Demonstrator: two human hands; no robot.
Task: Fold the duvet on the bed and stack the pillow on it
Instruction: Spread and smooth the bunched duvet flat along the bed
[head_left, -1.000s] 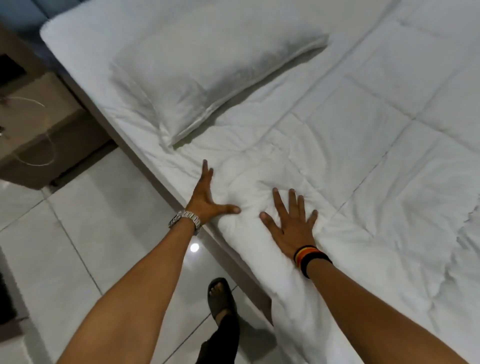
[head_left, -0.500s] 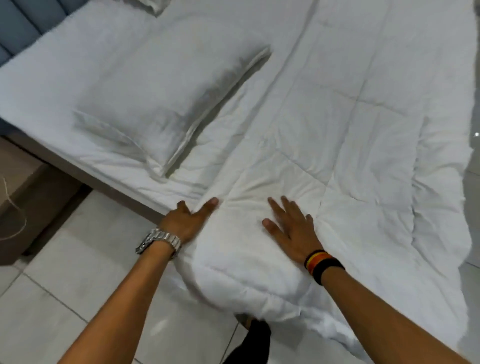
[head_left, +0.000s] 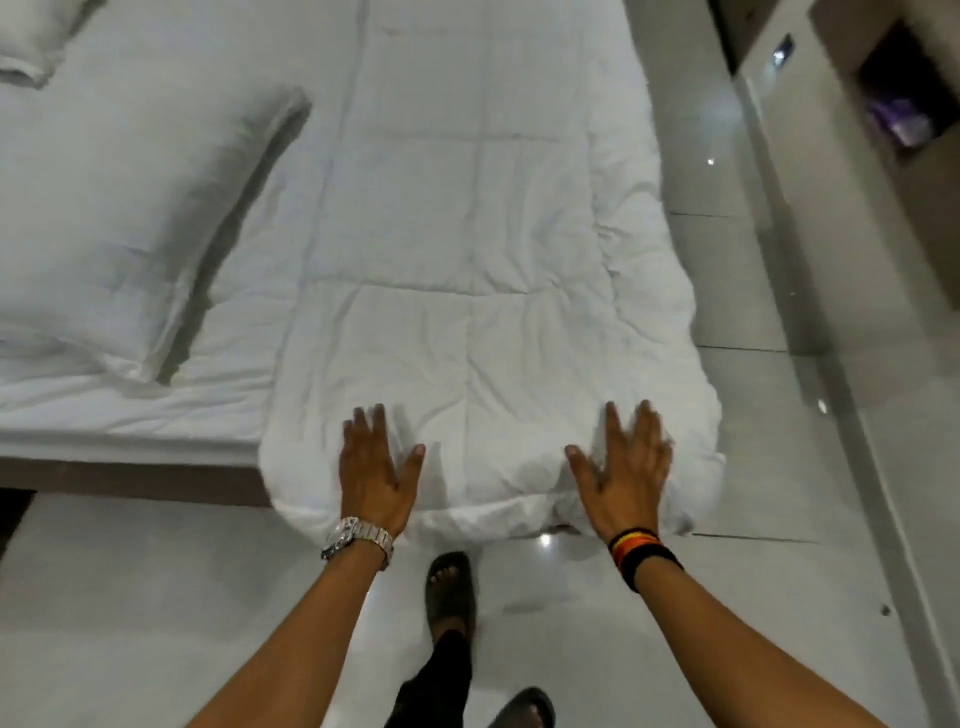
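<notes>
The white quilted duvet (head_left: 483, 270) lies as a long folded strip across the bed (head_left: 130, 431), its near end hanging over the bed's edge. My left hand (head_left: 376, 467) rests flat on that near end at the left, fingers spread, a metal watch on the wrist. My right hand (head_left: 623, 478) presses flat on the near right part, fingers apart, with dark bands on the wrist. Neither hand grips the fabric. A white pillow (head_left: 119, 223) lies on the sheet left of the duvet, apart from it.
A second pillow (head_left: 31, 47) shows at the top left corner. Glossy tiled floor (head_left: 753, 467) runs along the right and below. A wooden cabinet (head_left: 893, 130) stands at the right. My sandalled feet (head_left: 452, 592) stand on the floor by the bed's edge.
The view has swung right, so the duvet now runs straight away from me. Both hands have slid apart along its near end; the left hand moved from the duvet's side onto its top.
</notes>
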